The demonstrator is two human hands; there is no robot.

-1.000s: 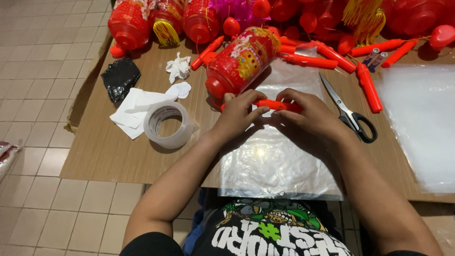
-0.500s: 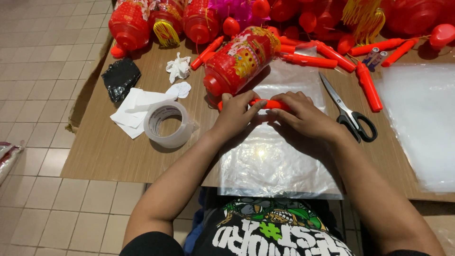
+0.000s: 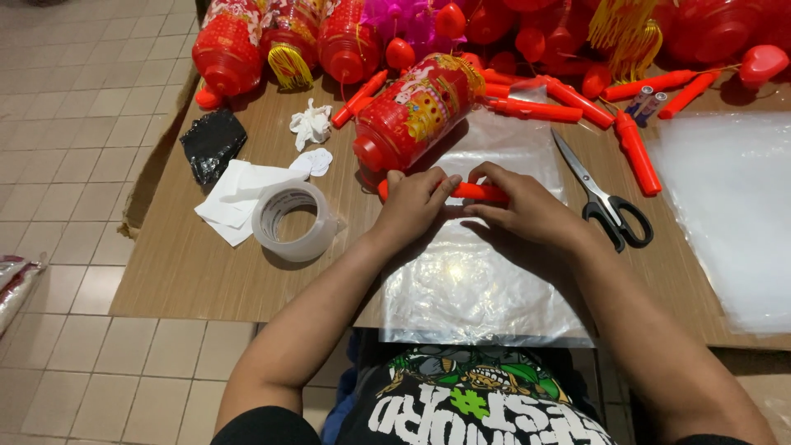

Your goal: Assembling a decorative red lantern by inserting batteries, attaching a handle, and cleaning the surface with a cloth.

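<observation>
Beige floor tiles (image 3: pixel 74 124) ran down the left of the frame, and a brown tabletop (image 3: pixel 206 264) filled the middle, crowded along its top edge with red lanterns (image 3: pixel 231 49) and loose orange-red sticks (image 3: pixel 634 152). At centre, both hands met on one orange-red stick (image 3: pixel 482 192), and that was the thing to watch. It lay flat with its long axis running left to right across the frame, resting on the upper part of a clear plastic sheet (image 3: pixel 474 288) and just below a red lantern on its side (image 3: pixel 416 111).

The left hand (image 3: pixel 416 206) covered the stick's left end, fingers curled over it from the near side. The right hand (image 3: pixel 531 210) closed on the right end, fingers wrapped over the top and thumb underneath. So both gripped, neither hand nearer than the other; only the short middle stretch of the stick showed between them, and it sat on the far side of the palms, under the fingertips.

Left of centre, a roll of clear tape (image 3: pixel 292 218) stood beside white paper scraps (image 3: pixel 235 194), with a black crumpled bag (image 3: pixel 210 140) above them. Right of centre, black-handled scissors (image 3: pixel 606 198) lay closed, blades pointing toward the upper left, well within reach of the right hand. More plastic sheeting (image 3: pixel 725 214) spread over the right edge.
</observation>
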